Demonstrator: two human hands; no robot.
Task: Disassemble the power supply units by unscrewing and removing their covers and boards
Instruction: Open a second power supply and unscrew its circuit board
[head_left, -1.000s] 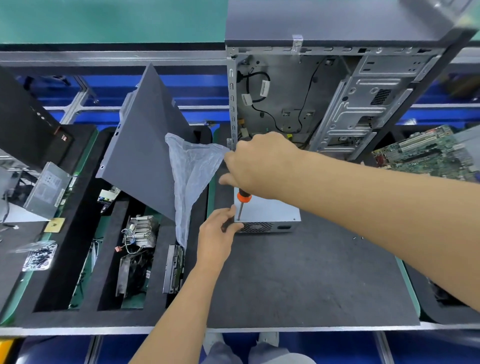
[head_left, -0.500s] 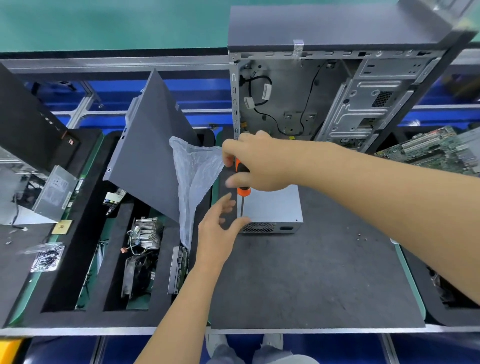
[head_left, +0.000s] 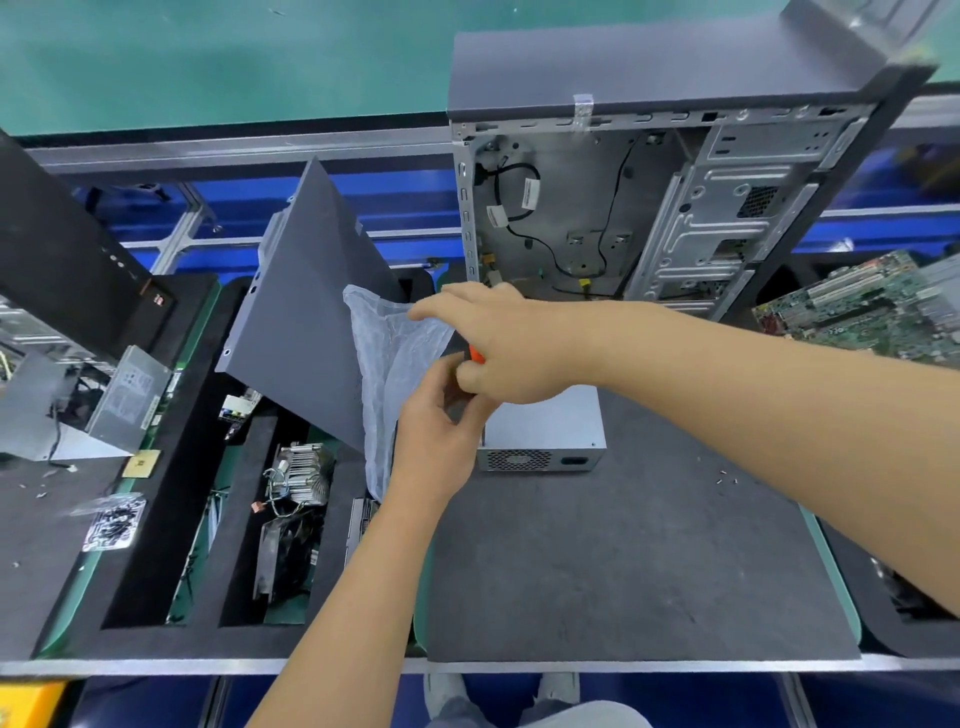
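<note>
Screwdriver lifted off the power supply unit.

The right hand (head_left: 498, 353) grips the orange screwdriver (head_left: 475, 355), now raised; the left hand (head_left: 441, 415) pinches near its tip (likely a freed screw). The power supply unit (head_left: 545, 431) sits on the mat (head_left: 623, 561).

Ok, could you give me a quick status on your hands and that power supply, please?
Right hand grips the orange-handled screwdriver. Left hand up at its shaft, grip unclear. Power supply cover on. Plastic bag crowds the left side.
</note>
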